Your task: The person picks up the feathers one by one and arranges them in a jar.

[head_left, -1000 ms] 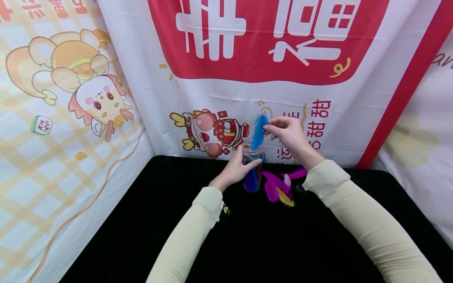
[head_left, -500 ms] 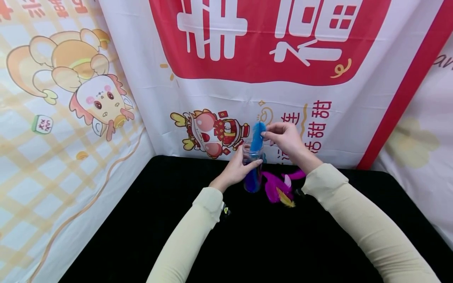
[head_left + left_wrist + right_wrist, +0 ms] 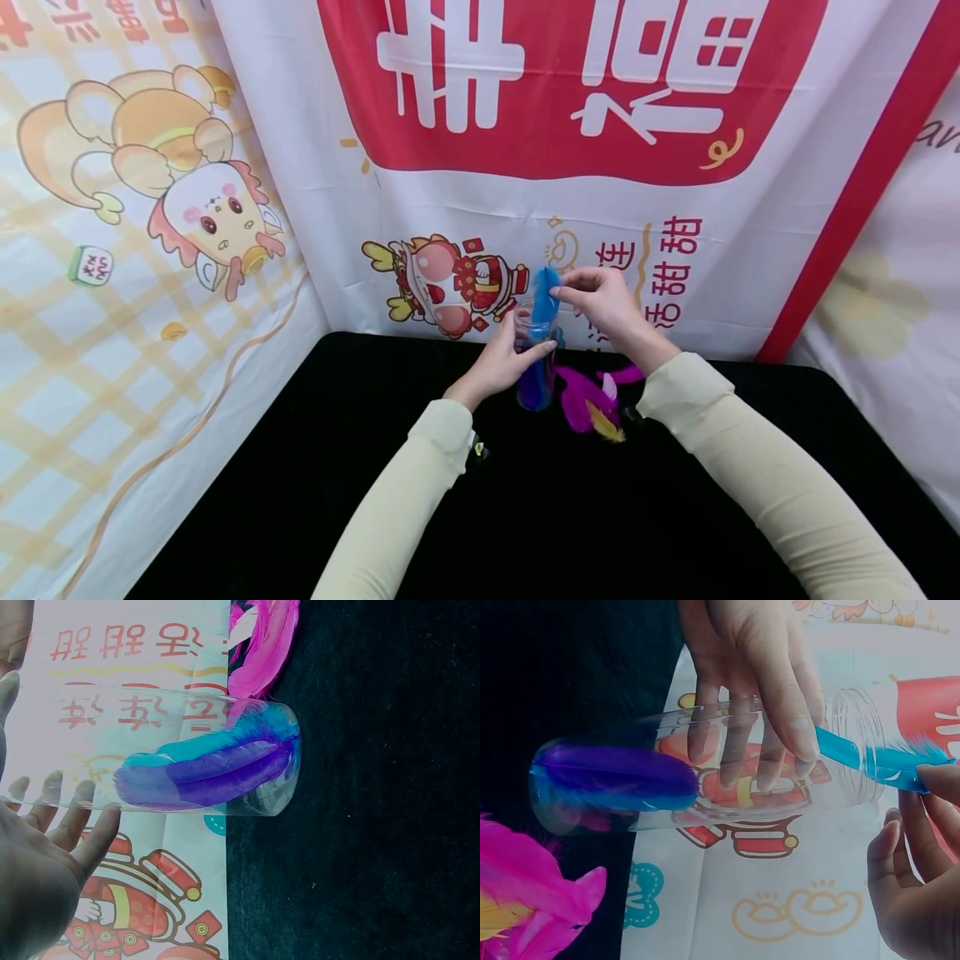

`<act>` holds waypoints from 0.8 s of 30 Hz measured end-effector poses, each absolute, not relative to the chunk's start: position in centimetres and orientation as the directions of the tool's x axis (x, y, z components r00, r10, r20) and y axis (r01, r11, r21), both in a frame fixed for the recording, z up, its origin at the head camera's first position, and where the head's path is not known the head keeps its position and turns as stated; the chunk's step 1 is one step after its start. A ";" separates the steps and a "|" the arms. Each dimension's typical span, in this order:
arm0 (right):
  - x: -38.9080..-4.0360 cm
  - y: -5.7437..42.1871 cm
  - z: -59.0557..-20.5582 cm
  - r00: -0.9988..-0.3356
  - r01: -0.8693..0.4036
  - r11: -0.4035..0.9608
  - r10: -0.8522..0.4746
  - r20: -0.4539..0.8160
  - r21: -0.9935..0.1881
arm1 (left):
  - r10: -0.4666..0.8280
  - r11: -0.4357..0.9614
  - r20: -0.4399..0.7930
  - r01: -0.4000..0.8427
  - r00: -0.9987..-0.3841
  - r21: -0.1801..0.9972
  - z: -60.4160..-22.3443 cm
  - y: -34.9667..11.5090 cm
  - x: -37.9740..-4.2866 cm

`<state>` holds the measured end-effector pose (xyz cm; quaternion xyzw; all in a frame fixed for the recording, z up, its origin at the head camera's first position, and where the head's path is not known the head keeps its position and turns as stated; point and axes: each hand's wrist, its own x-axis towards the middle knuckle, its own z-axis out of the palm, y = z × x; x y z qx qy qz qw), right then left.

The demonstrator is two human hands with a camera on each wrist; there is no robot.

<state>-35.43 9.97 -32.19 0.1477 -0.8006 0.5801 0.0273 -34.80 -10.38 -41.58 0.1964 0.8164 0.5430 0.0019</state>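
Nearer you than the clear threaded-neck jar [image 3: 840,786], the black tabletop [image 3: 555,517] stretches wide. Your left hand [image 3: 497,360] grips the jar; the right-wrist view shows fingers [image 3: 739,742] behind its wall that the head view hides, plus one purple feather [image 3: 619,776] inside, lying along blue plumage [image 3: 217,737]. Your right hand [image 3: 603,304] pinches one blue feather [image 3: 546,302], its lower end in the jar's neck. Right of the jar lie one yellow feather [image 3: 603,423], one pale pink feather [image 3: 609,386] and magenta feathers [image 3: 576,404] too bunched to count. Just beyond the jar come the tabletop's far edge and a printed backdrop [image 3: 420,200].
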 end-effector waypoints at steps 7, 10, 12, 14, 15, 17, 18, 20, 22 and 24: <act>-35.2 9.8 -32.8 -0.954 -0.266 0.268 -0.211 0.213 -0.926 | 0.331 0.320 0.220 0.329 -0.917 0.889 -41.6 -10.4 -34.7; -35.2 9.7 -33.1 -0.951 -0.277 0.256 -0.210 0.227 -0.926 | 0.335 0.321 0.227 0.337 -0.915 0.885 -41.6 -10.3 -34.7; -35.2 9.8 -33.3 -0.951 -0.277 0.253 -0.212 0.226 -0.927 | 0.338 0.321 0.226 0.338 -0.914 0.885 -41.6 -10.3 -34.6; -35.1 9.8 -33.4 -0.951 -0.274 0.251 -0.218 0.222 -0.929 | 0.337 0.323 0.222 0.334 -0.915 0.885 -41.6 -10.4 -34.6; -35.1 9.8 -33.4 -0.950 -0.273 0.251 -0.223 0.219 -0.929 | 0.337 0.322 0.219 0.331 -0.915 0.887 -41.6 -10.4 -34.6; -35.0 9.8 -33.4 -0.949 -0.271 0.255 -0.234 0.212 -0.928 | 0.337 0.321 0.217 0.329 -0.916 0.888 -41.6 -10.4 -34.6; -35.0 9.8 -33.4 -0.948 -0.269 0.253 -0.238 0.210 -0.929 | 0.337 0.320 0.217 0.328 -0.916 0.889 -41.6 -10.4 -34.6; -35.0 9.8 -33.4 -0.947 -0.271 0.255 -0.244 0.209 -0.928 | 0.338 0.316 0.216 0.327 -0.916 0.891 -41.6 -10.4 -34.6; -35.0 9.8 -33.5 -0.946 -0.274 0.255 -0.246 0.211 -0.927 | 0.332 0.326 0.215 0.325 -0.919 0.888 -41.6 -10.4 -34.6; -35.1 9.8 -33.6 -0.945 -0.278 0.254 -0.246 0.216 -0.926 | 0.328 0.338 0.212 0.324 -0.921 0.884 -41.5 -10.3 -34.6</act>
